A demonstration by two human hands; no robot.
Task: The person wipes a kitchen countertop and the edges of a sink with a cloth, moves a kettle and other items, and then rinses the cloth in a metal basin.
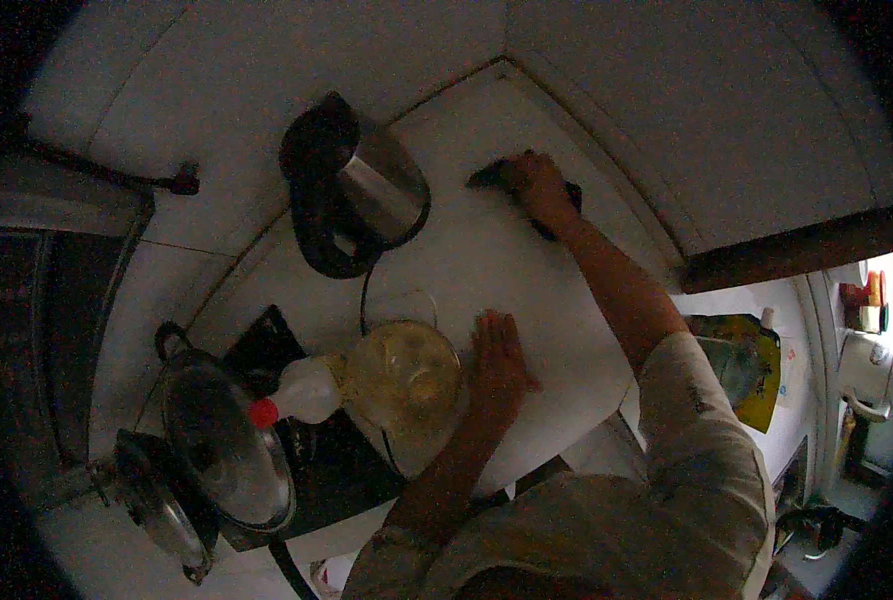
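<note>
My right hand (540, 184) presses a dark, crumpled piece of cloth (485, 176) onto the white countertop (461, 255), near the back corner. The cloth shows on both sides of the hand. My left hand (500, 356) is nearer my body, flat with fingers extended and nothing in it; whether it touches the counter is unclear. Just left of it is a round, yellowish, see-through vessel (405, 371), perhaps a bowl. An electric kettle (383, 184) with a steel body and black handle stands behind that, left of my right hand.
A white bottle with a red cap (264, 412) lies or leans over a dark cooktop (349, 461). To the left are a large pan or lid (225, 442) and another lidded pot (158, 517). A yellow package (761, 375) sits at right. Walls meet behind the counter.
</note>
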